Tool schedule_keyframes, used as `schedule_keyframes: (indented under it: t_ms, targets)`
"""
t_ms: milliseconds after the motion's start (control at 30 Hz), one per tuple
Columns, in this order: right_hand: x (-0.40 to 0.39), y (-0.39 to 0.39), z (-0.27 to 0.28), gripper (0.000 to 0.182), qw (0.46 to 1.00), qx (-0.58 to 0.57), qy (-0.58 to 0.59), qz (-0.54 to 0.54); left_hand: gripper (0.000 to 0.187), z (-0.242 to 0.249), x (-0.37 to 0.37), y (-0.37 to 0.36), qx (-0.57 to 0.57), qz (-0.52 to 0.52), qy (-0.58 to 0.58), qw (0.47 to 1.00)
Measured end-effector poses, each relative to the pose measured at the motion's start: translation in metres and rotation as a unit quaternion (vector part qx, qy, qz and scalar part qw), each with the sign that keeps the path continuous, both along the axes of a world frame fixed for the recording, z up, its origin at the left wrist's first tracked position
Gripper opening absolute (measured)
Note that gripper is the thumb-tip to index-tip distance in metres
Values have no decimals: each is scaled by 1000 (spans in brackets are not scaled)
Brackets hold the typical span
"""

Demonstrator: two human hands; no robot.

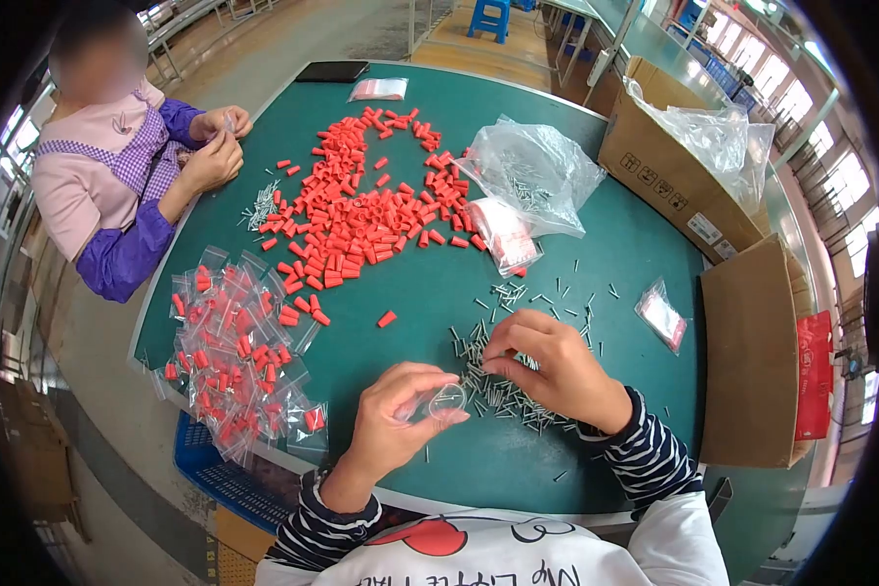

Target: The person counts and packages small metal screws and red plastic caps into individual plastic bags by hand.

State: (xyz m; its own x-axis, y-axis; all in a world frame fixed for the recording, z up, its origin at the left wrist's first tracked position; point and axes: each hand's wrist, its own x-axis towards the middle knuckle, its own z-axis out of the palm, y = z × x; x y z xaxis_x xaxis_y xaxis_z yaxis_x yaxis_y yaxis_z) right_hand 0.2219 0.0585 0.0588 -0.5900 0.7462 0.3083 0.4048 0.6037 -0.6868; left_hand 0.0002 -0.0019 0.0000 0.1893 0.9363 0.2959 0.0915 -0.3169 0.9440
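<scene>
Partly done, seemingly: a clear bag (449, 400) gapes open beside the loose screws (508, 398).
The left hand (386, 418) grips that bag near the table's front edge, its mouth upward (whether anything is inside, I cannot tell), while the right hand (557, 366) bends its fingers low over the screws, any catch hidden; farther left, a heap of small bags (239, 361) holding red caps looks like the finished share, though plenty seems left, with loose red caps (361, 220) spread widely across the green table (518, 481) and a co-worker (107, 171) fingering something clear at its far-left side.
</scene>
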Motion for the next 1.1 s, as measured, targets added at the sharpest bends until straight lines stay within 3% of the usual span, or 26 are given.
schedule_keyframes:
  t_ms: [100,200,333,433,533,633,733,867,967,1067,1100]
  targets:
    - [-12,-9,22,20,995,-44,83,36,41,4,1,1,2,0,-2,1000]
    - [-26,-17,26,22,995,-40,65,66,38,2,-1,1,0,-1,-4,1000]
    - [-23,-20,40,31,983,-68,-123,117,36,-2,1,-1,-33,6,-71,997]
    - [-26,-21,27,34,977,-6,-162,142,35,2,1,-1,-8,-17,-29,999]
    - [-29,-17,28,33,960,-33,-210,184,32,6,-4,-5,-25,-50,0,998]
    - [-35,-12,43,25,963,-89,-140,213,33,8,-15,-5,-18,-58,-16,998]
    - [-49,7,41,20,984,-79,30,160,36,8,-19,-8,-15,-21,-35,999]
    - [-81,47,-12,20,990,103,-62,81,42,15,-23,-11,1,4,24,1000]
    - [-98,65,-51,17,984,126,-87,86,42,7,-29,-11,17,33,25,999]
    - [-111,71,-46,17,983,70,-145,83,42,-4,-34,-8,28,73,17,997]
    - [-117,71,-43,15,987,49,-114,98,42,-5,-34,-8,30,83,14,996]
